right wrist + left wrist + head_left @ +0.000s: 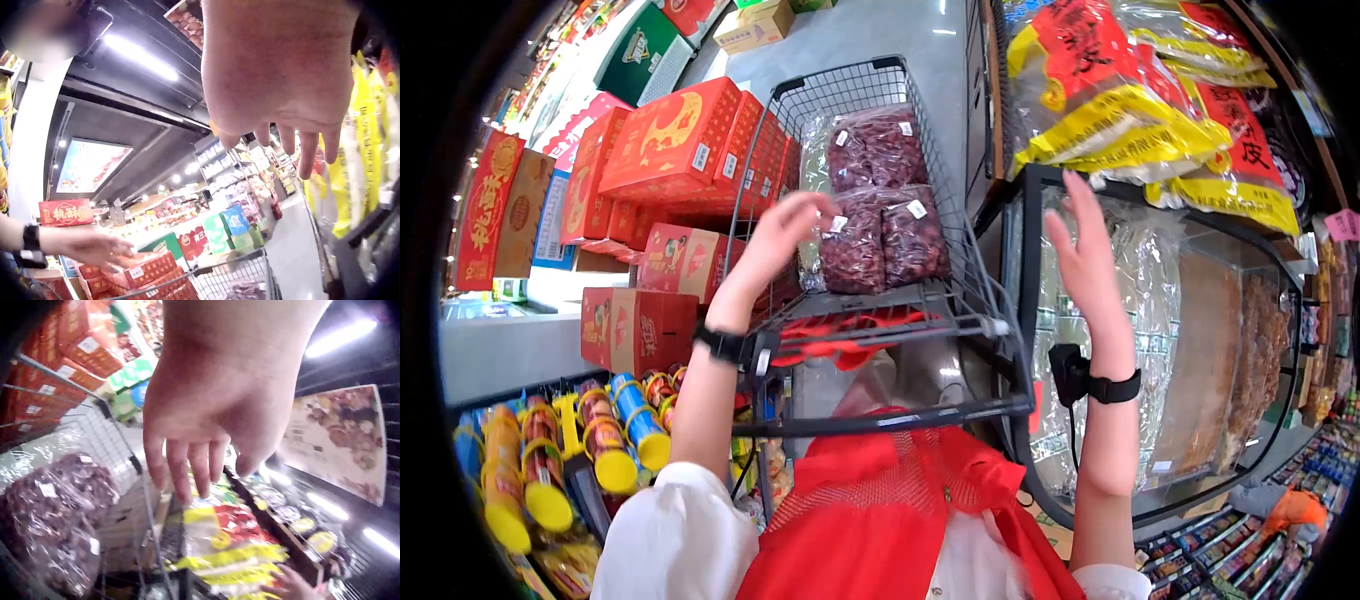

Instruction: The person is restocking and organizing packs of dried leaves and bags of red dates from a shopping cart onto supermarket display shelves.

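Bags of dark red dried fruit with white labels lie in a wire shopping cart; they also show in the left wrist view. My left hand hovers over the cart's left side with fingers loosely bent, holding nothing. My right hand is raised above a black-framed bin of clear-wrapped goods, its fingers spread and empty. Yellow and red printed bags lie just beyond it. In the right wrist view the right hand hangs with extended fingers beside yellow bags.
Red gift boxes are stacked left of the cart. Yellow-capped tubes stand at the lower left. Grey floor extends beyond the cart. A person in orange is at the lower right, near low shelves.
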A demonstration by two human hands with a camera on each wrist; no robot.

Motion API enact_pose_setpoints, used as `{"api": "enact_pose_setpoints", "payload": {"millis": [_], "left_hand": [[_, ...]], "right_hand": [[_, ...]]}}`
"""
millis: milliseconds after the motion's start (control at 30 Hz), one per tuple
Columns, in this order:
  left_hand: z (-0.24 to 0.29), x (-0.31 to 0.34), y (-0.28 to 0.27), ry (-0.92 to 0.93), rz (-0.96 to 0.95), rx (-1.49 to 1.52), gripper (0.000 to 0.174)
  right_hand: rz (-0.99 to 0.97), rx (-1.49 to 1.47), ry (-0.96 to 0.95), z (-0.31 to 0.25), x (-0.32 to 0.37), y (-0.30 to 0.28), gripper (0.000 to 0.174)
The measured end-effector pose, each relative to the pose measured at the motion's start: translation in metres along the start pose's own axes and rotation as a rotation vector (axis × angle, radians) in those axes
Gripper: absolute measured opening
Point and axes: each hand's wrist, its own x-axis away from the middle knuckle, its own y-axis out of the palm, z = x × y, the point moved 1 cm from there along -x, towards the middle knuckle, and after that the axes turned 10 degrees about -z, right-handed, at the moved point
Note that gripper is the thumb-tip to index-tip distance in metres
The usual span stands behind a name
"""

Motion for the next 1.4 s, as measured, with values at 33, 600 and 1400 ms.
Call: {"api": "enact_pose_setpoints", "payload": {"millis": [33,600,1400], "left_hand": [[-0.035,-0.024,-0.027,-0.035,0.126,0.274,0.037],[-0.425,-0.083,-0.042,-0.772,0.562,0.417,0.038],[-0.306,-0.109,-0.072,-0.434,0.840,-0.053,0.040]], "right_hand": [[0.004,-0.022,-0.017,-0.016,-0.025,0.008,0.046],[-0.774,0.664,0.038,0.016,-0.124,0.420,0.072],[-0.858,0.315,0.116,0.028,-0.132,0.404,0.066]]}}
